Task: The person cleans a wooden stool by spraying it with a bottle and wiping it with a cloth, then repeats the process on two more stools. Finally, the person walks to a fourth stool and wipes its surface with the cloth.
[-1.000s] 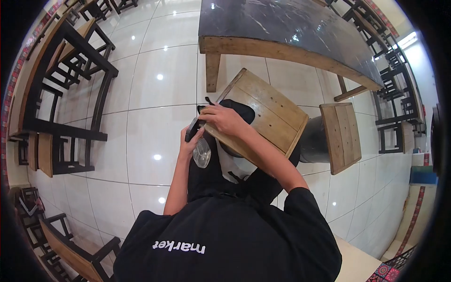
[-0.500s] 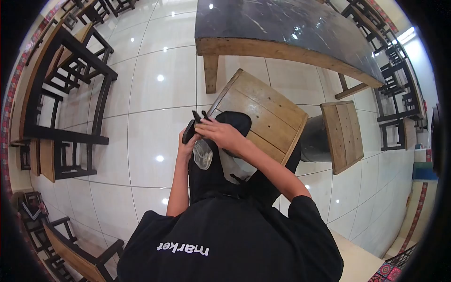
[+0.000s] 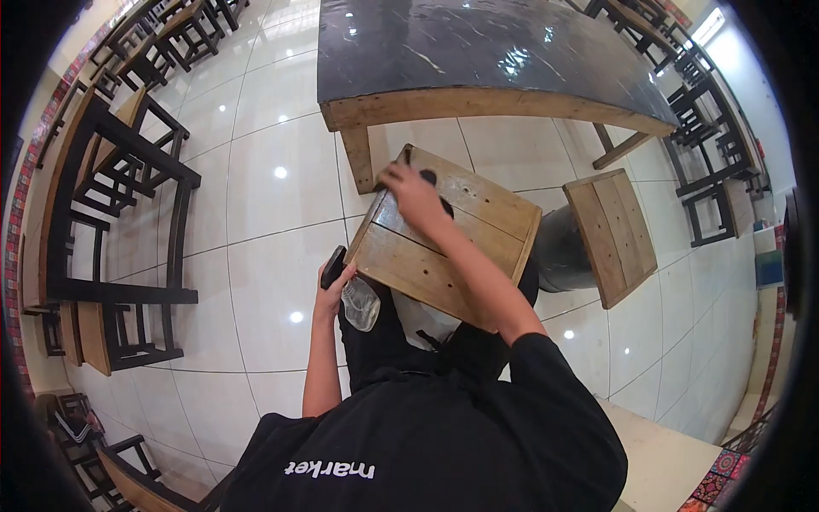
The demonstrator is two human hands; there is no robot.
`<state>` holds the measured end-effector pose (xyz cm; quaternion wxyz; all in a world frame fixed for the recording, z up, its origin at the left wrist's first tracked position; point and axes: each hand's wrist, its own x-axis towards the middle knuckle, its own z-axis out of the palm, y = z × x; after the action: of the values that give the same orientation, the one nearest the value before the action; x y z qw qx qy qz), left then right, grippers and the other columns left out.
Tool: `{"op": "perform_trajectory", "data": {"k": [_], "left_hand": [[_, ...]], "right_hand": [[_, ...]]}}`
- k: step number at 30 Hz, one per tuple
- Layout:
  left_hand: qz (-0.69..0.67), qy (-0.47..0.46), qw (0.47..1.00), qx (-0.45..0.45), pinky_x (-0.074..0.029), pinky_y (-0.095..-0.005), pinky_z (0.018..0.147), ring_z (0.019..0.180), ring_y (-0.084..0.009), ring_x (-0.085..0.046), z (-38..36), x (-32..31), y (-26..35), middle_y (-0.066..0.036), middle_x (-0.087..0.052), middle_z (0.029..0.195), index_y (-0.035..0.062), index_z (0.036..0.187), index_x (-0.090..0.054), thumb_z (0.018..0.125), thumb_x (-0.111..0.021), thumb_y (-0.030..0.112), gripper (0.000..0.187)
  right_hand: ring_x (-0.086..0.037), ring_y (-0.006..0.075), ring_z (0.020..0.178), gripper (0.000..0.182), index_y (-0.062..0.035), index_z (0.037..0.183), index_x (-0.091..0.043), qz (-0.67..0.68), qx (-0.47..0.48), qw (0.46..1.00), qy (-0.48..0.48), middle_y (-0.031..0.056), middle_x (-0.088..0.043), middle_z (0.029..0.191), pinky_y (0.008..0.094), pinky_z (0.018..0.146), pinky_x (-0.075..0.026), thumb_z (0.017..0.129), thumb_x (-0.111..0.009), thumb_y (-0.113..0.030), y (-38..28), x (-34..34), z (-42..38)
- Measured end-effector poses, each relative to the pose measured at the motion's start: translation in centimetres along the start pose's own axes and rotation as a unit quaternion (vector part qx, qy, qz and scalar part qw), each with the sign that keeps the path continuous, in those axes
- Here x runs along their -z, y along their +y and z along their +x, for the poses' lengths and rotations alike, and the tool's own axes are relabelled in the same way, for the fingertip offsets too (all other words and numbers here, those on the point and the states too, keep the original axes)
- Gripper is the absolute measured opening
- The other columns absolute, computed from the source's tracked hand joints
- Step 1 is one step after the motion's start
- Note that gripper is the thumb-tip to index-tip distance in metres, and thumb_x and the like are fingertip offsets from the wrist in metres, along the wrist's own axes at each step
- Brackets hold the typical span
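Note:
My left hand (image 3: 333, 294) is closed around a clear bottle (image 3: 361, 305) with a black top (image 3: 333, 266), beside the near left corner of a wooden stool (image 3: 478, 226). Over the stool's plank seat, near its far left corner, my right hand (image 3: 411, 198) is closed on a dark cloth (image 3: 445, 207), slightly blurred. Parts of the cloth show beyond the fingers and beside the wrist. The stool stands in front of my legs, and its seat hides part of them.
A dark marbled table (image 3: 478, 51) with a wooden frame stands ahead. Another wooden-topped stool (image 3: 610, 235) is at the right. Black-framed tables and stools (image 3: 119, 290) line the left side, with more furniture at the far right. White tiles (image 3: 281, 205) cover the floor.
My right hand has moved away from the bottle, forward and right onto the stool seat. My left hand has lowered slightly with the bottle. More of the stool's near part is visible.

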<state>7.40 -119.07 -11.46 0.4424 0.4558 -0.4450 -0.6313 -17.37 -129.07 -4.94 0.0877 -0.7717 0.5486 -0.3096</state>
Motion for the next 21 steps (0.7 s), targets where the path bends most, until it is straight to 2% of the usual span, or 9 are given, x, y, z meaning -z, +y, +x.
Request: {"op": "perform_trajectory", "data": {"k": [3, 8, 10, 11, 13, 16, 18, 21], "left_hand": [[-0.003, 0.005, 1.0, -0.003, -0.044, -0.0258, 0.065, 0.067, -0.0104, -0.055, 0.0, -0.2, 0.0, -0.002, -0.06, 0.073, 0.0035, 0.086, -0.061, 0.082, -0.074, 0.024, 0.024], [0.006, -0.011, 1.0, -0.006, -0.044, -0.0264, 0.065, 0.067, -0.011, -0.055, -0.1, -0.4, 1.0, -0.002, -0.06, 0.073, 0.0032, 0.085, -0.061, 0.083, -0.073, 0.023, 0.024], [0.001, -0.01, 1.0, -0.009, -0.044, -0.0264, 0.064, 0.067, -0.0111, -0.056, -0.2, -0.6, 0.8, -0.002, -0.06, 0.073, 0.003, 0.084, -0.061, 0.084, -0.073, 0.023, 0.023], [0.0, -0.007, 1.0, -0.01, -0.044, -0.0264, 0.064, 0.067, -0.0111, -0.056, -0.1, -0.5, 0.5, -0.002, -0.06, 0.073, 0.0029, 0.084, -0.061, 0.084, -0.072, 0.022, 0.022], [0.001, -0.007, 1.0, -0.011, -0.044, -0.0264, 0.064, 0.067, -0.0111, -0.056, -0.1, -0.2, 0.3, -0.003, -0.06, 0.073, 0.0028, 0.085, -0.061, 0.084, -0.072, 0.022, 0.022], [-0.008, -0.014, 1.0, -0.005, -0.045, -0.0263, 0.065, 0.068, -0.011, -0.056, 0.2, -0.3, 0.1, -0.003, -0.061, 0.073, 0.0028, 0.085, -0.062, 0.084, -0.072, 0.021, 0.021], [-0.014, -0.012, 1.0, 0.005, -0.045, -0.0263, 0.065, 0.068, -0.0109, -0.056, 0.1, -0.1, -0.2, -0.003, -0.061, 0.073, 0.0028, 0.085, -0.062, 0.084, -0.072, 0.021, 0.021], [-0.019, -0.01, 1.0, -0.002, -0.044, -0.026, 0.065, 0.068, -0.0103, -0.056, 0.2, -0.4, 0.1, -0.002, -0.06, 0.073, 0.0033, 0.085, -0.063, 0.084, -0.072, 0.02, 0.019]], "right_hand": [[-0.05, 0.0361, 0.121, 0.033, -0.0075, 0.115, -0.062, -0.056, -0.031, 0.997, 0.051, 0.0141, -0.057, 0.125, 0.0438, 0.1, -0.043, 0.084, -0.053, -0.004, 3.3, 0.1, 2.7], [-0.054, 0.0371, 0.114, 0.035, -0.0061, 0.116, -0.062, -0.153, -0.028, 0.981, 0.113, 0.0164, -0.06, 0.118, 0.0421, 0.094, -0.047, 0.083, -0.051, -0.003, 5.4, -0.5, 3.2], [-0.058, 0.0374, 0.106, 0.033, -0.0055, 0.113, -0.062, -0.109, -0.12, 0.98, 0.112, 0.0159, -0.063, 0.112, 0.0439, 0.091, -0.048, 0.083, -0.051, -0.005, 5.3, 0.7, 2.0], [-0.058, 0.0374, 0.106, 0.033, -0.0055, 0.113, -0.062, -0.109, -0.119, 0.981, 0.111, 0.0159, -0.063, 0.112, 0.0439, 0.091, -0.048, 0.083, -0.051, -0.005, 5.4, 1.5, 1.2], [-0.06, 0.0373, 0.097, 0.03, -0.0047, 0.11, -0.063, -0.138, -0.21, 0.962, 0.103, 0.0164, -0.064, 0.104, 0.0447, 0.086, -0.049, 0.083, -0.053, -0.012, 6.0, 3.8, -1.4], [-0.061, 0.0374, 0.092, 0.028, -0.004, 0.106, -0.063, -0.184, -0.215, 0.95, 0.131, 0.0176, -0.065, 0.1, 0.0458, 0.084, -0.049, 0.085, -0.053, -0.02, 7.8, 7.6, -6.2], [-0.061, 0.0369, 0.092, 0.029, -0.0023, 0.103, -0.062, -0.217, -0.308, 0.922, 0.092, 0.0189, -0.064, 0.1, 0.0463, 0.083, -0.049, 0.087, -0.052, -0.024, 8.1, 10.1, -8.4], [-0.061, 0.0374, 0.091, 0.031, -0.002, 0.098, -0.062, -0.216, -0.294, 0.922, 0.126, 0.0189, -0.063, 0.096, 0.0464, 0.085, -0.047, 0.086, -0.052, -0.029, 9.2, 9.5, -9.0]]}}
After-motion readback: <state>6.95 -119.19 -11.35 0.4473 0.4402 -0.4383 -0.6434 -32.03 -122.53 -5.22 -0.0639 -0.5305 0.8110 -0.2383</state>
